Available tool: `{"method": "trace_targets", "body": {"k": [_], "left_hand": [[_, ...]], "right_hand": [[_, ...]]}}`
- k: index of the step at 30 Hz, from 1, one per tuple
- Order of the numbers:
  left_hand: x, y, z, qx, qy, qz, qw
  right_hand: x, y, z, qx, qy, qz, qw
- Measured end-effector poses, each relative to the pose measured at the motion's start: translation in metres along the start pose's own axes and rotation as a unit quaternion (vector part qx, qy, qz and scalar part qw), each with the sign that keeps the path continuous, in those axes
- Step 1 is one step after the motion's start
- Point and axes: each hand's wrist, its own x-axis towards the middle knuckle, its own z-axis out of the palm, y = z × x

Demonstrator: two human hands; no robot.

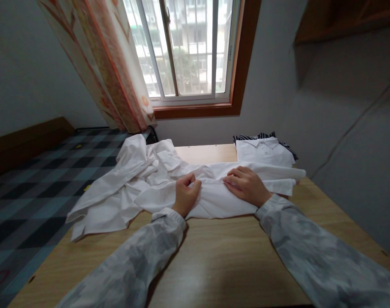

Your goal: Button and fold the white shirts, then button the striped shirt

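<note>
A white shirt lies spread sideways over the wooden table, rumpled and bunched on the left, flatter on the right. My left hand is closed in a fist on its middle, gripping the fabric with thumb and curled fingers. To the right, my right hand pinches the same strip of cloth between thumb and fingertips. A seam or placket runs between the two hands. What is inside the left fist is partly hidden. Both forearms wear grey camouflage-patterned sleeves.
Behind the shirt, a folded white shirt rests on a dark striped garment at the table's back right. On the left is a bed with a checked cover. A curtain hangs beside the window. The wooden table reaches toward me.
</note>
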Motion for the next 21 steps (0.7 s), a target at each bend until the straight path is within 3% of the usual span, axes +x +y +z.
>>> {"method": "trace_targets", "body": {"k": [5, 9, 14, 21], "left_hand": [[0.001, 0.006, 0.001, 0.135, 0.027, 0.113, 0.984], [-0.006, 0.016, 0.001, 0.184, -0.067, 0.194, 0.961], [-0.01, 0.017, 0.006, 0.189, -0.156, 0.157, 0.957], [-0.005, 0.011, 0.01, 0.159, -0.163, 0.092, 0.969]], "right_hand": [[-0.002, 0.004, 0.025, 0.048, 0.054, 0.052, 0.996], [0.003, 0.003, 0.032, 0.132, 0.089, 0.111, 0.981], [0.012, -0.01, 0.032, 0.172, 0.105, 0.131, 0.971], [0.019, -0.026, 0.04, 0.216, 0.086, 0.149, 0.961]]}}
